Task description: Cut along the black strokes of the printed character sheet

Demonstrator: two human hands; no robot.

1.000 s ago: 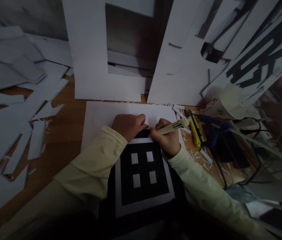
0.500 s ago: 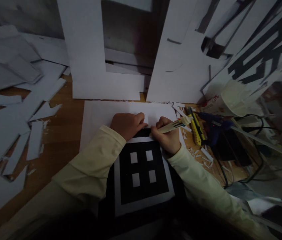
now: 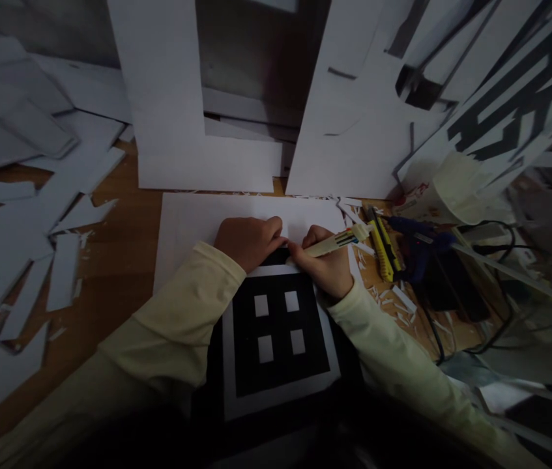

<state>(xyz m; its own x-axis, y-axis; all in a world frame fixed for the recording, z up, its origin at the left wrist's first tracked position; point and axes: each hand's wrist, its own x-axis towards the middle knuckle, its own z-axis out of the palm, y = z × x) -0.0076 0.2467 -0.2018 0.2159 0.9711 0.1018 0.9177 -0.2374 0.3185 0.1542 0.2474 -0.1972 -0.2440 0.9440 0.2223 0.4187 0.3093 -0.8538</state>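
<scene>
My right hand (image 3: 327, 264) is closed around a multicolour pen (image 3: 329, 245) with a pale barrel. The pen's thick end points up and right, and its writing end is hidden low among my fingers. My left hand (image 3: 246, 242) lies just left of it, fingers curled and pressed together; what they hold, if anything, is hidden. The two thumbs almost meet. Beneath and beyond both hands lies a white board (image 3: 188, 215). Nearer to me, a black panel (image 3: 279, 326) with a white frame and white squares covers part of the view, its top edge close to my fingers.
A yellow utility knife (image 3: 384, 251) and a dark blue glue gun (image 3: 415, 238) lie to the right, near a paper cup (image 3: 451, 198) and cables. White offcuts (image 3: 63, 270) cover the left of the wooden table. Large white cut-out panels (image 3: 344, 130) stand at the back.
My right hand and the pen have slid slightly left, closer to my left hand. My left hand stays nearly in place, and the whole view has shifted a little.
</scene>
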